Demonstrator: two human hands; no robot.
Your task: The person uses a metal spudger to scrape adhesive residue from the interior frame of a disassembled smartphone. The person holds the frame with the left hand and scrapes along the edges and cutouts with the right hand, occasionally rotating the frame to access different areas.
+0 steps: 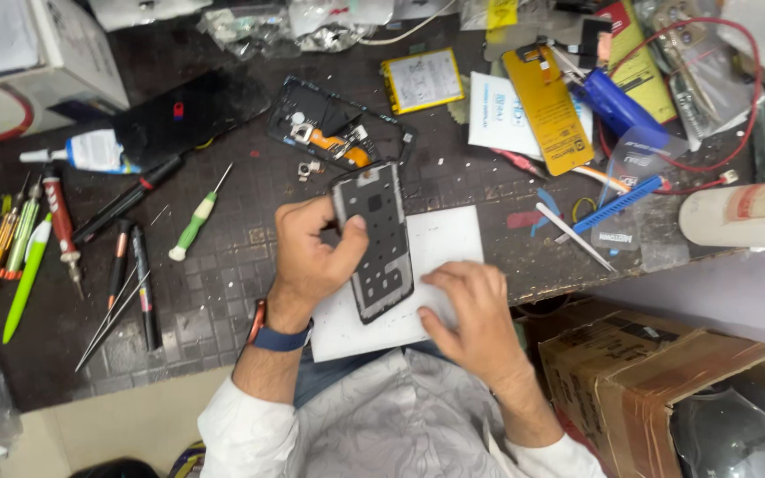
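Left hand: the left hand [312, 252] grips a dark phone frame [375, 239] by its left edge, thumb across the face, the other fingers hidden behind it.
Phone frame: tilted slightly, its lower end over a white sheet [418, 283] on the mat.
Right hand: the right hand [471, 305] lies flat and open on the white sheet, at 4 o'clock from the frame, fingertips just beside the frame's lower corner; it holds nothing.
Wrist: a blue watch band [278, 338] on the left wrist.
12 o'clock of the frame: an opened phone body [338, 124] with orange flex cable, and beyond it a yellow-edged battery [421, 80].
9 o'clock: a green-handled screwdriver [195, 221], then tweezers [112, 314] and more screwdrivers [11, 239].
2 o'clock: a blue brush [622, 202] and a yellow card [549, 111].
5 o'clock: a cardboard box [639, 372], off the bench.
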